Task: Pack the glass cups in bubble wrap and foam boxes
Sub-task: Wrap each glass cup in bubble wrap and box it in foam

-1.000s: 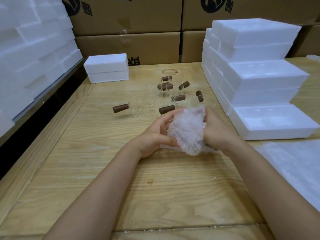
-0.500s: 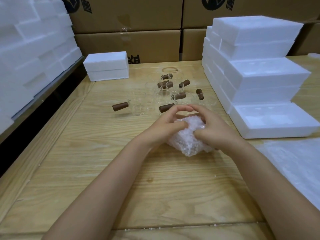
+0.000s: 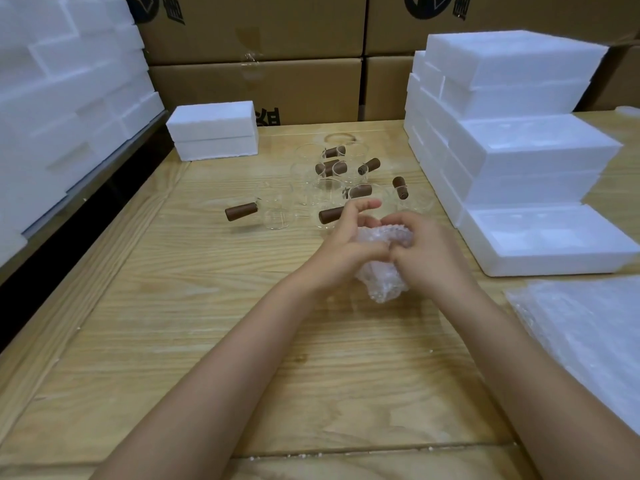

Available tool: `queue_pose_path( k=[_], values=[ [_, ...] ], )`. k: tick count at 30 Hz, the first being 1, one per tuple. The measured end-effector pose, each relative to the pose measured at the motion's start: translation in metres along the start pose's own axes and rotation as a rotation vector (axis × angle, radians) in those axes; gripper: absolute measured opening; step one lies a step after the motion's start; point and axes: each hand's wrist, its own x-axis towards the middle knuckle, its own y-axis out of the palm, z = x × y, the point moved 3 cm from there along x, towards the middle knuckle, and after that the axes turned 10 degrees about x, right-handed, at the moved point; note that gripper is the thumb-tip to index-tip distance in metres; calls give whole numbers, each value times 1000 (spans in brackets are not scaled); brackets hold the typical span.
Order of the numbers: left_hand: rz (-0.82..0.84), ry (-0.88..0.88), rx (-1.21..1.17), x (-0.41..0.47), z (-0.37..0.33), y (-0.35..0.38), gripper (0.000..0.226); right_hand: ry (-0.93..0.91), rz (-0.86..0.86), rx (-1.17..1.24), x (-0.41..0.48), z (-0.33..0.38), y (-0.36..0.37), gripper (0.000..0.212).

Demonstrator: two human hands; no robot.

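Observation:
A bundle of bubble wrap [image 3: 381,278] sits on the wooden table [image 3: 207,341] at mid-frame; what it covers is hidden. My left hand [image 3: 341,251] grips its left side, with the index finger stretched out above it. My right hand [image 3: 429,254] holds its right side with fingers curled over the top. Just beyond them stand several clear glass cups [image 3: 277,211] with brown wooden handles [image 3: 241,211]. An open foam box [image 3: 550,239] lies to the right of the hands.
Stacked foam boxes [image 3: 512,98] rise behind the open box at the right. A closed foam box [image 3: 213,129] sits at the back left, more foam [image 3: 62,91] along the left wall. Flat bubble wrap sheets [image 3: 588,334] lie at the right. Cardboard cartons [image 3: 256,81] line the back.
The bundle has come down lower between my hands. Both hands have folded the loose upper wrap over and closed in on the top.

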Motion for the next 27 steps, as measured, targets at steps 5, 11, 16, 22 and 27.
queue_pose_path(
  k=[5,11,16,22,27],
  values=[
    [39,-63,-56,0,5,4,70,-1,-143,200,-3,2,-8,32],
    [-332,-64,-8,10,18,1,49,-105,-2,238,-11,13,2,56],
    [-513,-140,-99,8,26,-3,43,-65,92,17,-16,11,12,71],
    [-360,52,46,-2,14,7,47,56,-40,46,-7,0,0,21],
    [-418,132,238,-1,15,2,51,39,61,55,-6,-3,-1,13]
  ],
)
